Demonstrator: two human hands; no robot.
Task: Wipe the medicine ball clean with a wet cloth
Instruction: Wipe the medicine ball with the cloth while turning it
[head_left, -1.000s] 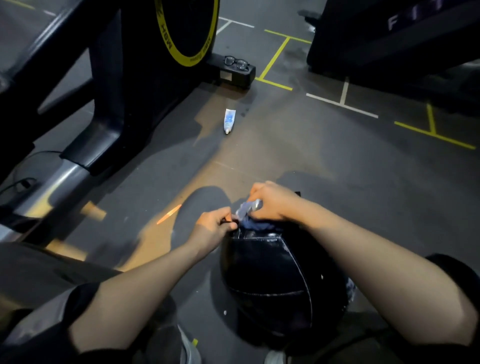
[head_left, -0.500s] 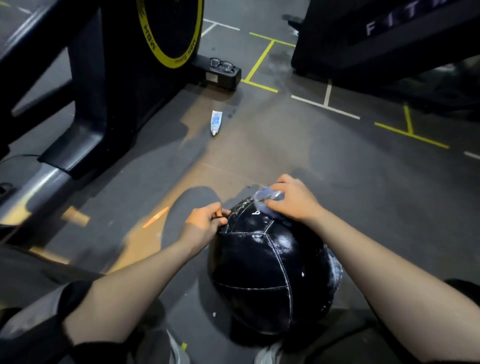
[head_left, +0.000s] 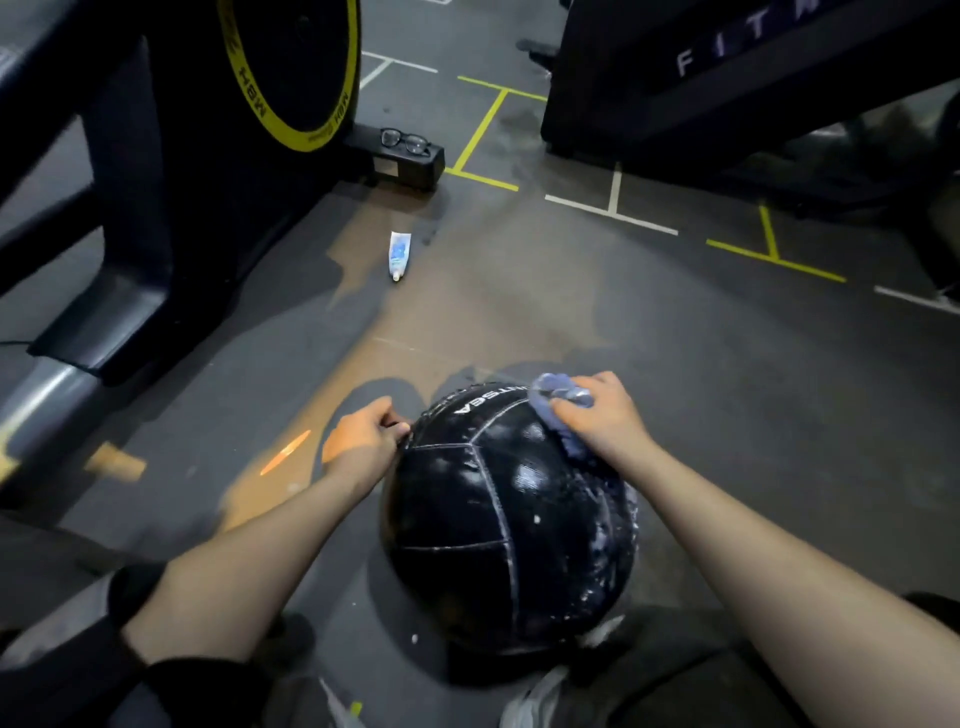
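Observation:
A black stitched medicine ball (head_left: 498, 525) with white lettering near its top rests on the grey gym floor in front of me. White smears cover its right side. My right hand (head_left: 602, 421) presses a bluish wet cloth (head_left: 558, 402) against the ball's upper right. My left hand (head_left: 363, 439) grips the ball's upper left edge, fingers curled on it.
A white and blue tube (head_left: 399, 254) lies on the floor beyond the ball. A pair of glasses (head_left: 405, 141) sits on the black foot of an exercise machine with a yellow-rimmed wheel (head_left: 291, 73) at the left. Another dark machine (head_left: 727, 93) stands at the back right.
My right hand has slid the cloth from the ball's top towards its right side. The ball's lettering has come into sight. My left hand has stayed at the ball's left edge.

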